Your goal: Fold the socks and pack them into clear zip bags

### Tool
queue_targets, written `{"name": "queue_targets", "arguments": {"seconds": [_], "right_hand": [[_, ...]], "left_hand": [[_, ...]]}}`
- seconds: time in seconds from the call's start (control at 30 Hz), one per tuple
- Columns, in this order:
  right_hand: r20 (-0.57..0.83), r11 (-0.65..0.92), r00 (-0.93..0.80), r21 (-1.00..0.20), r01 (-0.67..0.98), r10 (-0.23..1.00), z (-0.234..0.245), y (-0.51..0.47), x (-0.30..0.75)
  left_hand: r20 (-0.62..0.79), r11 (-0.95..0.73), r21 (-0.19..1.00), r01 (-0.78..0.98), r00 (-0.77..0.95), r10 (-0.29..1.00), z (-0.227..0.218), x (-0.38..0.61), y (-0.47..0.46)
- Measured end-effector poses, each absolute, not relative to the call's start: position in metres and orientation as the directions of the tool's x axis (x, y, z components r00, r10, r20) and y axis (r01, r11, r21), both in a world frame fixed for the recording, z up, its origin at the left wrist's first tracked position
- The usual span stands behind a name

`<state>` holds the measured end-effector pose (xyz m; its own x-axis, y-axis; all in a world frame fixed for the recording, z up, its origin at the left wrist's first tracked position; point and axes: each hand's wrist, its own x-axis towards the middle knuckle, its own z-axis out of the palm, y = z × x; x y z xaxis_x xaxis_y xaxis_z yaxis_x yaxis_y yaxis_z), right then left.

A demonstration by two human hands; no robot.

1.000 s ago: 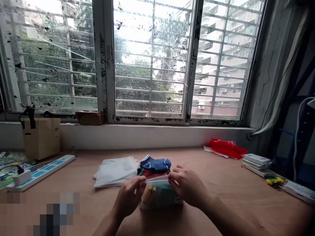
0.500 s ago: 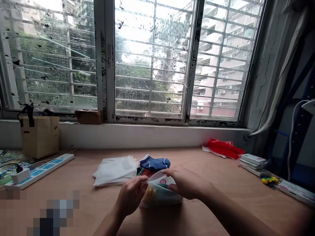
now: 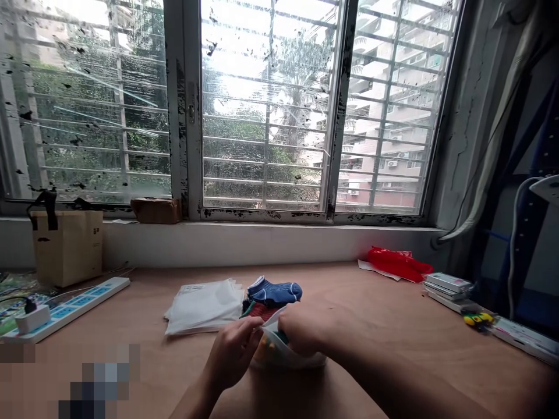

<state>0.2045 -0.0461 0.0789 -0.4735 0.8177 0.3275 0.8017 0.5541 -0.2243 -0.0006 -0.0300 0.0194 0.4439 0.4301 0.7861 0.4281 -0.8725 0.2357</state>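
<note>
Left grip (image 3: 233, 349) pinching bag (image 3: 299, 361), right grip (image 3: 303, 330) at opening (image 3: 273, 327)

The left hand (image 3: 230, 352), a little below and left of the frame's middle, is bare, with slim fingers (image 3: 243, 328) and a rounded back that runs smoothly into the wrist. The left forearm (image 3: 198, 396), cut off by the bottom edge, is bare as well. The right hand (image 3: 303, 330), at lower centre, is likewise bare; its fingertips are hidden. The right forearm (image 3: 384, 372) is uncovered along its whole visible length, slender near the wrist and broader toward the lower right. Nails are too small and dim to make out.
</note>
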Motion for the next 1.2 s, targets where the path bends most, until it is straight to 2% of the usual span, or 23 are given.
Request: {"name": "queue_targets", "arguments": {"seconds": [0.13, 0.27, 0.43, 0.5, 0.57, 0.67, 0.73, 0.83, 0.93, 1.03, 1.2], "right_hand": [[0.17, 0.515, -0.496, -0.102, 0.851, 0.852, 0.104, -0.065, 0.212], [0.188, 0.531, -0.5, -0.192, 0.825, 0.845, 0.12, -0.079, 0.225], [0.315, 0.582, -0.496, -0.305, 0.754, 0.809, 0.128, -0.082, 0.242], [0.353, 0.577, -0.46, -0.412, 0.705, 0.815, 0.13, -0.082, 0.25], [0.375, 0.554, -0.409, -0.61, 0.567, 0.832, 0.13, -0.08, 0.258], [0.389, 0.45, -0.28, -0.869, 0.205, 0.878, 0.122, -0.073, 0.271], [0.388, 0.392, -0.151, -0.92, -0.006, 0.909, 0.113, -0.064, 0.279], [0.41, 0.415, 0.079, -0.861, -0.295, 0.909, 0.099, -0.045, 0.292], [0.392, 0.484, 0.284, -0.689, -0.539, 0.875, 0.083, -0.026, 0.309], [0.262, 0.505, 0.444, -0.595, -0.625, 0.857, 0.06, -0.011, 0.331], [0.036, 0.342, 0.425, -0.657, -0.672, 0.905, 0.012, 0.0, 0.357]], "left_hand": [[0.788, -0.868, 0.298, 0.398, 0.41, 0.459, 0.019, 0.0, -0.03], [0.78, -0.855, 0.373, 0.361, 0.378, 0.499, 0.018, 0.001, -0.031], [0.734, -0.822, 0.453, 0.345, 0.38, 0.563, 0.018, 0.002, -0.031], [0.726, -0.807, 0.472, 0.355, 0.363, 0.584, 0.018, 0.001, -0.031], [0.716, -0.796, 0.482, 0.365, 0.359, 0.598, 0.017, 0.001, -0.031], [0.683, -0.786, 0.501, 0.363, 0.391, 0.616, 0.017, 0.0, -0.032], [0.668, -0.779, 0.512, 0.361, 0.403, 0.625, 0.018, 0.001, -0.033], [0.663, -0.78, 0.506, 0.369, 0.412, 0.625, 0.021, 0.001, -0.034], [0.663, -0.787, 0.496, 0.367, 0.425, 0.616, 0.024, 0.003, -0.036], [0.666, -0.786, 0.524, 0.329, 0.417, 0.619, 0.024, 0.005, -0.038], [0.645, -0.698, 0.686, 0.206, 0.273, 0.714, 0.02, 0.006, -0.033]]}}
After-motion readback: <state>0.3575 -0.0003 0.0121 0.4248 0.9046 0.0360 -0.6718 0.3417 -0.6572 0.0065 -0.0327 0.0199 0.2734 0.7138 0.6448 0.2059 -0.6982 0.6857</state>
